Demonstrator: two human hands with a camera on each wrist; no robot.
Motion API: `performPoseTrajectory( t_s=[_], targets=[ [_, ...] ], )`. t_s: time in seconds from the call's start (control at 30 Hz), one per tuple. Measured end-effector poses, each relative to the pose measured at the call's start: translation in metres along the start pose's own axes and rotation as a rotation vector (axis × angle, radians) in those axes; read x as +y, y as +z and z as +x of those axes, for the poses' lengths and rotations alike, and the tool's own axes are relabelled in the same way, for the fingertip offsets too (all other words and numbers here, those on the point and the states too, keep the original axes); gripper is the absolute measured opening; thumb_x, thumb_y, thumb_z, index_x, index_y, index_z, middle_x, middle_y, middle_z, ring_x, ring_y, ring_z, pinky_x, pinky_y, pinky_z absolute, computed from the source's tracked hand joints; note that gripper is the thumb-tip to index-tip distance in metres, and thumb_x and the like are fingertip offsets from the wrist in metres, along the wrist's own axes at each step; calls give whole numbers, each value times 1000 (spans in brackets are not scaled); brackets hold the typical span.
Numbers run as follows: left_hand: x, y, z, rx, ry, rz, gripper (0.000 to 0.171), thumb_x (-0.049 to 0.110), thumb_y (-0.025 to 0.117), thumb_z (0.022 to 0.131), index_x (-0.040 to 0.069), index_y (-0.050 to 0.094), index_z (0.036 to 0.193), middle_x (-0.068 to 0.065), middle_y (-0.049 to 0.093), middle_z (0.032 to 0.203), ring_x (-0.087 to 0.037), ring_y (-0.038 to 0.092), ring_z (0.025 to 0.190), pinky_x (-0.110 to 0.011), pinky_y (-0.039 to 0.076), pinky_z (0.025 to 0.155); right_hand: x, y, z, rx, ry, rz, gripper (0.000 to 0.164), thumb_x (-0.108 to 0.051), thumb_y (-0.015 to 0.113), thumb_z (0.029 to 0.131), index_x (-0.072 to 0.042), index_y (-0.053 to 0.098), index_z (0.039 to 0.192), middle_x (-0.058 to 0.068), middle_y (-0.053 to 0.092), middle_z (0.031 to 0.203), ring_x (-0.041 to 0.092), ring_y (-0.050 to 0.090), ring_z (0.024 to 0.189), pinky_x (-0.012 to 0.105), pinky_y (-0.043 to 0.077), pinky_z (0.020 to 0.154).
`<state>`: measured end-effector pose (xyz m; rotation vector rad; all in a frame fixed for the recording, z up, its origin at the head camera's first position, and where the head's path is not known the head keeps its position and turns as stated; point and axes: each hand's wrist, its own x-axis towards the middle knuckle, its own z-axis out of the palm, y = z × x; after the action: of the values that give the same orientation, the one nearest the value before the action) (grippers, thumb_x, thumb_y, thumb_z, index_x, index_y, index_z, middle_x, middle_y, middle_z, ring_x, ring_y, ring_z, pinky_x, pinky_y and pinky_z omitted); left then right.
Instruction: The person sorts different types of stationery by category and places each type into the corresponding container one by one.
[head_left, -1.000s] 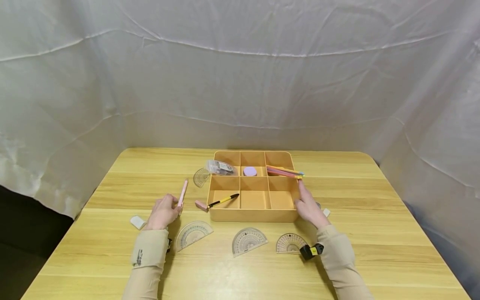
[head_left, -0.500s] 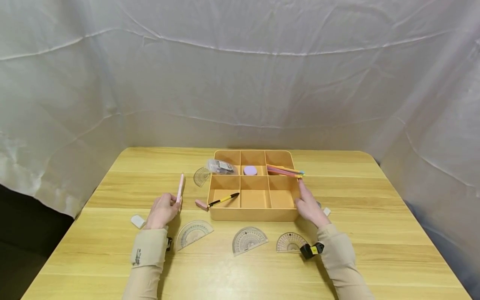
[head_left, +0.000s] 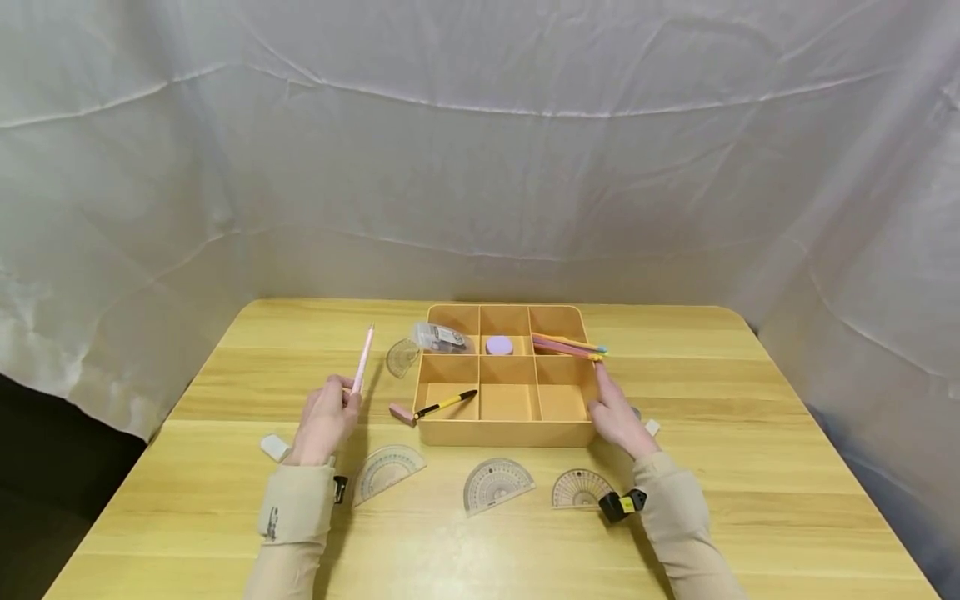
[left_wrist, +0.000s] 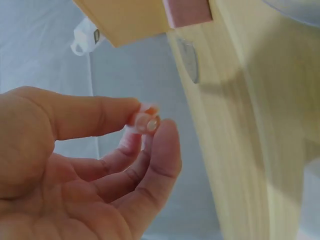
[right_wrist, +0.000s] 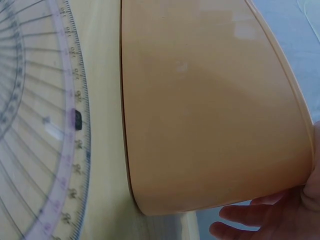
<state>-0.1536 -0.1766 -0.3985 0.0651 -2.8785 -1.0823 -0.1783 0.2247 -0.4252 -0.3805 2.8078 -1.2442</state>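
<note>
My left hand (head_left: 327, 417) pinches the lower end of a pink pen (head_left: 363, 360) between thumb and fingers, left of the tan divided box (head_left: 507, 432). The pen (left_wrist: 147, 121) points up and away, lifted off the table. My right hand (head_left: 617, 412) rests against the box's right front corner, with its fingers (right_wrist: 260, 222) along the box wall (right_wrist: 200, 105). Inside the box lie a black-and-yellow pen (head_left: 446, 402), a lilac round eraser (head_left: 499, 344) and a bundle of coloured pencils (head_left: 567, 345). A clear packet (head_left: 440, 336) lies on the box's far left rim.
Three clear protractors (head_left: 386, 470) (head_left: 495, 482) (head_left: 579, 488) lie along the near side of the wooden table (head_left: 750, 467); a fourth (head_left: 401, 357) lies left of the box. A pink eraser (head_left: 402, 412) and a white eraser (head_left: 273, 447) sit near my left hand. White cloth hangs behind.
My left hand has lifted the pink pen off the table and tilted it more upright, moving slightly away from me. My right hand has stayed on the box.
</note>
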Motion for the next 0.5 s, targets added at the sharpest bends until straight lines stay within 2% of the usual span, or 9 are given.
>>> performPoseTrajectory(
  t_s=[0.13, 0.3, 0.5],
  targets=[
    [3, -2, 0, 56, 30, -16, 30, 1, 51, 96, -14, 50, 122, -18, 61, 83, -18, 50, 58, -27, 41, 48, 0, 0, 0, -6, 9, -7, 67, 10, 33, 89, 21, -4, 143, 40, -3, 150, 50, 2, 137, 61, 5, 113],
    [3, -2, 2, 168, 92, -21, 30, 0, 54, 95, -14, 52, 121, -20, 60, 84, -25, 53, 64, -33, 44, 54, -1, -1, 0, -10, 13, -12, 66, 10, 33, 89, 22, -3, 143, 40, -3, 150, 51, 2, 136, 61, 5, 113],
    [6, 2, 7, 370, 177, -126, 24, -2, 55, 94, -11, 57, 116, -22, 61, 91, -32, 58, 79, -43, 51, 66, 1, 1, 1, 5, -4, 8, 69, 12, 34, 86, 21, -4, 143, 39, -3, 150, 50, 2, 137, 61, 5, 113]
  ],
)
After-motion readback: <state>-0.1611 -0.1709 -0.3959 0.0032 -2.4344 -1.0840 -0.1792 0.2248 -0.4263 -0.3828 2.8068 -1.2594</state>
